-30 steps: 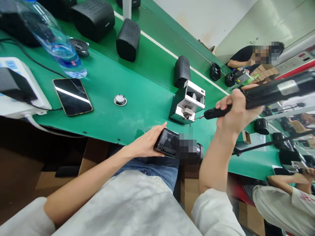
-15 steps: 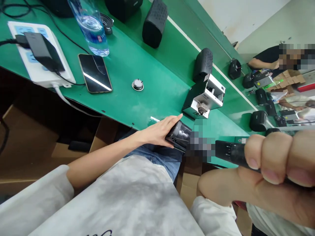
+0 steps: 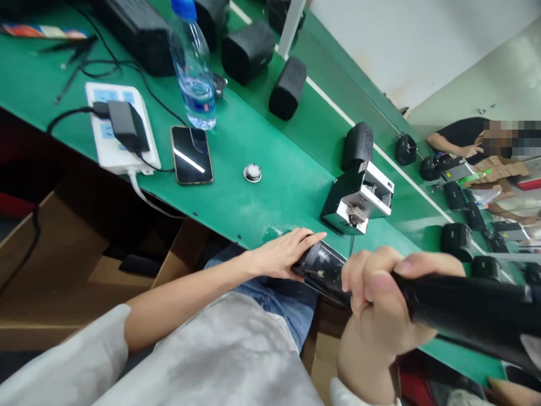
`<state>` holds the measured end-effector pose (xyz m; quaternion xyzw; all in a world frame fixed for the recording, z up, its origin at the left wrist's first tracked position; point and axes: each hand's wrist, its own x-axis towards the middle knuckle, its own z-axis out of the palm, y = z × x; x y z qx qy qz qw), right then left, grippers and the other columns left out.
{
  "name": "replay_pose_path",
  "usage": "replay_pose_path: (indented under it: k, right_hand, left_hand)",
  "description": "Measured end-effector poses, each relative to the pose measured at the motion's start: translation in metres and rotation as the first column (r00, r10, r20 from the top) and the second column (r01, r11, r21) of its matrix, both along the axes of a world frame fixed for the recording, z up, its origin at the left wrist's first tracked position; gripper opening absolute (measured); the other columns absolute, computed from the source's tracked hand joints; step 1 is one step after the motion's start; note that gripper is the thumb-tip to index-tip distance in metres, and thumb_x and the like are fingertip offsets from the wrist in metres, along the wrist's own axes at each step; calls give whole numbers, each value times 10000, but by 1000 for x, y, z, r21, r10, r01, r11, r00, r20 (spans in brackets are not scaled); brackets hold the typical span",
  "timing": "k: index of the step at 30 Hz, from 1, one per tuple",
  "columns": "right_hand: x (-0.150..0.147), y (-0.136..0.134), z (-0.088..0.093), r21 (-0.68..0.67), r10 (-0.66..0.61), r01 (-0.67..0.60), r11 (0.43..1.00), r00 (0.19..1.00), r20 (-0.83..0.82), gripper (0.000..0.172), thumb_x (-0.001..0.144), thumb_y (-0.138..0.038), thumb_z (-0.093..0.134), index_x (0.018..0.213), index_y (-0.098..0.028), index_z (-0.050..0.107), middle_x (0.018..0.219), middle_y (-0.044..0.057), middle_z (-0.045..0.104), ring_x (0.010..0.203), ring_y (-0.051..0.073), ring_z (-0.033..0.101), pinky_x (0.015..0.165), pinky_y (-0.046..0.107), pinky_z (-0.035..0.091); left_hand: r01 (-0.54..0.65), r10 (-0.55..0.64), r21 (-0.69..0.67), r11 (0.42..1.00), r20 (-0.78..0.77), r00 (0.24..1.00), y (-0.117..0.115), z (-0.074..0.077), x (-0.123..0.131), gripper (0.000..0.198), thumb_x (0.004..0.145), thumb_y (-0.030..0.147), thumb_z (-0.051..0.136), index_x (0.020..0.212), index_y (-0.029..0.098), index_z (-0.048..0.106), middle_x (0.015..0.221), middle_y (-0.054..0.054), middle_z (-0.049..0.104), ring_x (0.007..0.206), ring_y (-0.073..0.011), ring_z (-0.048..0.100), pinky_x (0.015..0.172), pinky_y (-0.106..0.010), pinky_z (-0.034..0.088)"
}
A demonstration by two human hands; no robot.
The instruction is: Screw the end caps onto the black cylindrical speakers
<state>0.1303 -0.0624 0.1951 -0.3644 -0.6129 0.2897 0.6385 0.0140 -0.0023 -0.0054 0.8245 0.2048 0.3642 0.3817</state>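
My left hand (image 3: 281, 252) is closed around the end of a black speaker housing (image 3: 323, 266), its thumb and fingers on either side. The housing lies tilted over my lap at the bench's front edge. My right hand (image 3: 386, 296) is wrapped around a thick black electric screwdriver (image 3: 473, 307), whose body runs off to the right. From this angle the fingers hide the tool's tip, so I cannot tell whether it touches the housing. Just beyond the hands stands a silver and black screw feeder (image 3: 359, 197). A small round silver speaker driver (image 3: 252, 172) rests on the bench.
On the green bench (image 3: 279, 186) at left lie a phone (image 3: 192, 156) and a white power strip (image 3: 103, 149) with an adapter and cables. A water bottle (image 3: 198, 98) stands behind them. Black speakers (image 3: 288, 88) line the back. Another person (image 3: 460, 138) sits far right.
My right hand has come left, close to the housing, with the screwdriver in it. My left hand keeps its hold on the housing. The camera view has shifted, so the bench items appear lower.
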Motion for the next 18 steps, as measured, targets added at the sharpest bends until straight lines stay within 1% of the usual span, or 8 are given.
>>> replay_pose_path:
  k: [1,3,5,8,10,15,17,18]
  right_hand:
    - [0,0,-6,-12,20,-20,1000,1000,-10,308,963,-29,700,1124,-271,601,665,-116,547,418,109,476,443,294,436]
    - [3,-1,-12,-22,14,-14,1000,999,-29,292,970,-60,703,1119,-287,595,674,-104,574,422,124,501,434,303,438]
    - [6,-2,-12,-32,39,-40,999,999,-21,271,982,-96,699,1120,-300,587,679,-95,591,425,139,525,417,305,428]
    - [10,-4,-11,-14,70,-69,997,998,4,261,1000,-101,662,1135,-308,579,677,-93,585,419,136,517,402,290,402]
    - [11,-3,-11,7,63,-63,998,998,5,255,1004,-100,652,1137,-305,578,675,-95,575,419,128,501,400,278,393]
    - [9,0,-21,4,66,-66,998,998,-5,257,1004,-130,682,1139,-315,566,671,-101,564,428,130,498,441,292,450]
    - [8,0,-21,-27,57,-58,998,998,-9,256,988,-161,738,1116,-319,583,673,-95,567,452,138,519,468,303,469]
    - [9,0,-19,-58,50,-51,997,999,-14,263,968,-181,782,1098,-317,599,676,-89,573,466,142,531,480,309,480]
  left_hand:
    - [-6,6,3,1000,-19,1000,-1,0,0,1379,834,364,1016,1827,359,59,1626,-193,502,1488,-435,586,1216,-632,551]
    - [-19,19,7,1000,-55,998,-2,0,0,1410,818,357,1026,1825,356,39,1620,-197,496,1487,-441,579,1199,-622,568]
    - [-25,25,-1,1000,-75,997,-2,0,-1,1452,788,342,1045,1822,367,26,1637,-195,481,1502,-449,566,1207,-624,566]
    - [-15,13,-16,1000,-87,996,-2,1,-3,1456,772,313,1047,1817,387,36,1650,-189,476,1511,-452,565,1222,-630,561]
    - [-6,5,-16,1000,-90,996,-2,3,-4,1433,785,302,1035,1813,389,40,1648,-189,481,1508,-451,566,1219,-631,564]
    - [11,-12,-17,1000,-73,997,0,6,-6,1353,828,311,998,1797,380,55,1665,-198,463,1520,-443,555,1241,-641,550]
    - [19,-21,-29,999,-65,998,1,8,-7,1294,844,319,980,1789,373,97,1675,-198,459,1536,-445,548,1246,-647,549]
    - [22,-24,-33,999,-62,998,2,9,-8,1261,853,317,971,1785,364,123,1676,-198,463,1544,-447,545,1253,-652,544]
